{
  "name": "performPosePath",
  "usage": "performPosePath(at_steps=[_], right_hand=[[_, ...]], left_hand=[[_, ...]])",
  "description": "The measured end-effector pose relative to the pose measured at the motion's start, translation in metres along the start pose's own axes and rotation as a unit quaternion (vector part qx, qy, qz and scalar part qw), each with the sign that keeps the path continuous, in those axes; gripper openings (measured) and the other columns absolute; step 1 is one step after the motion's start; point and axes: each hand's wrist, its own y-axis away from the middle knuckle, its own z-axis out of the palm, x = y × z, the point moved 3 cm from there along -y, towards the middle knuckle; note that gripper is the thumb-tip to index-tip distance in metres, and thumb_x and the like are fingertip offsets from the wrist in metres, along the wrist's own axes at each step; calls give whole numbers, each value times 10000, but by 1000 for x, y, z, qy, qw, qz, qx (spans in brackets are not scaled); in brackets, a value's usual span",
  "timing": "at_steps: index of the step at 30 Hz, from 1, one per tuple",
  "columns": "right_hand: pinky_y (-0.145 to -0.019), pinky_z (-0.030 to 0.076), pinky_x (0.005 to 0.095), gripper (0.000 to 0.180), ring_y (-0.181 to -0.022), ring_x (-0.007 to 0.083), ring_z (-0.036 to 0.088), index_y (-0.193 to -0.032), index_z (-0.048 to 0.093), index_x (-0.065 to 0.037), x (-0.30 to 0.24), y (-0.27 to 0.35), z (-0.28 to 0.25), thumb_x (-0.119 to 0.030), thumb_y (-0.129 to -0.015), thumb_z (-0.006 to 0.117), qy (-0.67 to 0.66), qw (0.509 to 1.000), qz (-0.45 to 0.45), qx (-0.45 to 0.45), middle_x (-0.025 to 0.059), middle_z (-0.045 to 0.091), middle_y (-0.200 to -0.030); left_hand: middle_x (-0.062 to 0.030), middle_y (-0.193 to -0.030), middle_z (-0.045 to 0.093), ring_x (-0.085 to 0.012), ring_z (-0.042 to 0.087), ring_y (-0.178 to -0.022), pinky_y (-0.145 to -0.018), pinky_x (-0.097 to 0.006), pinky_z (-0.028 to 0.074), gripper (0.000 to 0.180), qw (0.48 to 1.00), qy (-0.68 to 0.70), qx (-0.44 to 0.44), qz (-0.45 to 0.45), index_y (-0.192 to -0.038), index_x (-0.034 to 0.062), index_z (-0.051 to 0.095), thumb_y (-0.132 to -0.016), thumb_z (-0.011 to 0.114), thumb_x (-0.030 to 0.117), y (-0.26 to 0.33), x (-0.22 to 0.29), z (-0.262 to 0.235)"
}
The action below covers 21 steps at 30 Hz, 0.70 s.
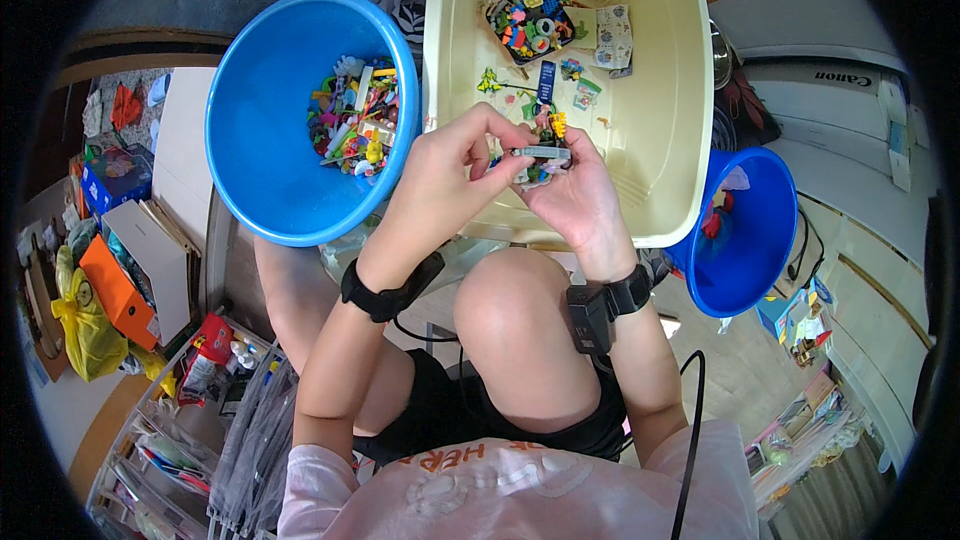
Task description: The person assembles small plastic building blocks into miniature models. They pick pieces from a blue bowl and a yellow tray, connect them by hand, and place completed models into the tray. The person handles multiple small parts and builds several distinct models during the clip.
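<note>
My left hand [447, 165] pinches one end of a small flat grey bar-shaped piece [545, 152] between thumb and forefinger. Close beside it, my right hand [582, 195] is cupped, palm up, around a handful of small mixed toy pieces [543, 173]. Its fingers are partly hidden behind the grey piece. Both hands are over the near part of a cream plastic tub [650, 120]. On the tub's floor beyond them lie a yellow piece [558, 125], a dark blue strip [546, 82] and several small bits.
Farther back in the tub are a box of small coloured toys [528, 25] and printed paper [612, 35]. A blue basin [250, 130] of mixed small toys stands left. A darker blue bucket [755, 250] is right. A black cable [692, 440] hangs by my right arm.
</note>
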Motion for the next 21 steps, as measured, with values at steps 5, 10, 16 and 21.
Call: performPosePath(at_steps=[5,10,16,21], right_hand=[[-912,480,457,235,-1011,256,596,-1014,609,-61,-1,0,1,-249,-968,476,-17,1000,-1,22,109,641,-1056],[-892,493,472,235,-993,258,607,-996,615,-56,-1,-2,-1,-242,-967,476,-31,999,16,-23,115,651,-1008],[-886,497,468,237,-1002,264,607,-995,613,-54,-1,-4,-3,-240,-968,469,-37,999,15,-32,119,649,-1009],[-874,503,477,246,-1012,287,604,-1012,603,-53,-1,-3,-4,-250,-973,460,-52,997,29,-39,140,637,-1054]], left_hand=[[62,-672,525,7,334,-542,-482,-184,273,166,982,186,31,-22,-902,51,590,-805,718,7,0,-4,-8],[27,-767,613,25,362,-561,-510,-153,306,182,951,294,69,-60,-979,32,599,-826,691,-4,-3,-4,-7],[-4,-806,651,14,474,-610,-589,-150,408,207,965,241,11,-103,-1080,-3,648,-883,660,58,-2,-2,-10],[-44,-868,685,-69,626,-777,-708,-203,508,168,949,300,-2,-96,-1027,-23,667,-894,669,81,1,1,-9]])
